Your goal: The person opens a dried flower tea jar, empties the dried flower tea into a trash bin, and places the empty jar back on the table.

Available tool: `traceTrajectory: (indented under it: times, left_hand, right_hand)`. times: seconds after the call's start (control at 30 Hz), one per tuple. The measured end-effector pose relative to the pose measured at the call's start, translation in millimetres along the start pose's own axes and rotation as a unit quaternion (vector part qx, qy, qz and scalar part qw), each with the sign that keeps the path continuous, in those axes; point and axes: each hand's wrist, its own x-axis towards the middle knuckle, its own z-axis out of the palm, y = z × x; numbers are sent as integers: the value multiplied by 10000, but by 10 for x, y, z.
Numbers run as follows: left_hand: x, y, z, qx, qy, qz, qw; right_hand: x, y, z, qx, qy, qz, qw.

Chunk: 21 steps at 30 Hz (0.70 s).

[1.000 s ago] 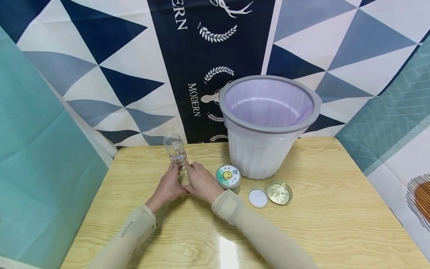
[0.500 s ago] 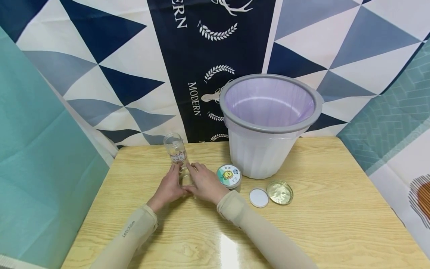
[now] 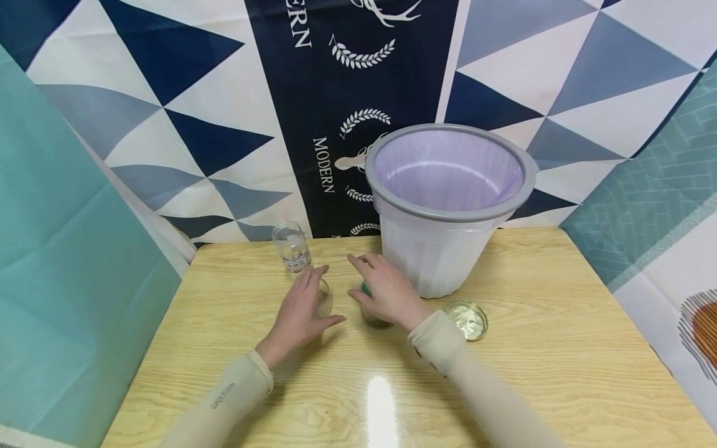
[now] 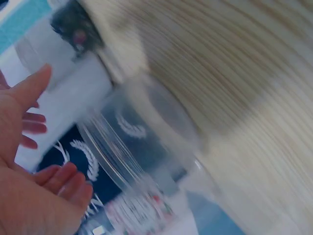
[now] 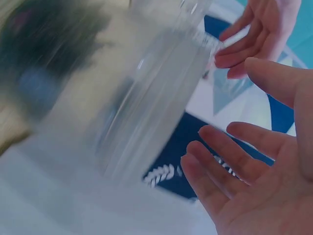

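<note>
My left hand (image 3: 299,314) has its fingers spread beside a clear, short, empty-looking jar (image 3: 324,298), whose left part it hides in the head view. Apart from that jar by a small gap, the hand holds nothing in the left wrist view. Behind it stands a taller clear jar (image 3: 292,249) with a printed label. Over on the right, my right hand (image 3: 389,291) reaches with parted fingers above a jar with a green-and-white lid (image 3: 365,288), mostly covered by the hand. In the blurred right wrist view, this clear jar shows dark green contents (image 5: 54,58), and the palm is bare.
A large white bin (image 3: 434,261) with a grey rim and lilac inside stands behind the right hand. A gold-coloured round lid (image 3: 467,320) lies right of the right wrist. Patterned cloth (image 3: 224,124) hangs along the wooden table's (image 3: 313,392) back edge.
Both hands have come off the short clear jar and parted. My right hand has moved right, over the lidded jar, and its sleeve now covers the white disc. My left hand has shifted slightly right.
</note>
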Motion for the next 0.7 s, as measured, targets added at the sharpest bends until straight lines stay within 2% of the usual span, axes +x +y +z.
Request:
traceTrajectory:
  times: [0.07, 0.2, 0.3, 0.43, 0.53, 0.7]
  left_hand:
    - [32, 112, 55, -376, -180, 98, 9991]
    - [118, 305, 175, -982, -707, 31, 9926]
    - [177, 393, 266, -1308, -1016, -175, 9860]
    - [246, 431, 398, -1743, -1198, -502, 9761]
    - [294, 414, 522, -2173, -1308, -726, 9646]
    - [342, 385, 698, -2959, -1414, -1056, 9388]
  right_hand:
    - [-55, 71, -51, 22, -9, 97, 10000]
    - [-152, 159, -128, -6, 6, 231, 9997]
    - [-211, 192, -152, -41, 31, 239, 9997]
    - [-264, 223, -166, 12, 81, 232, 9997]
    - [-290, 246, -172, 60, 119, 245, 9996]
    - [-322, 266, -185, 104, 128, 272, 9995]
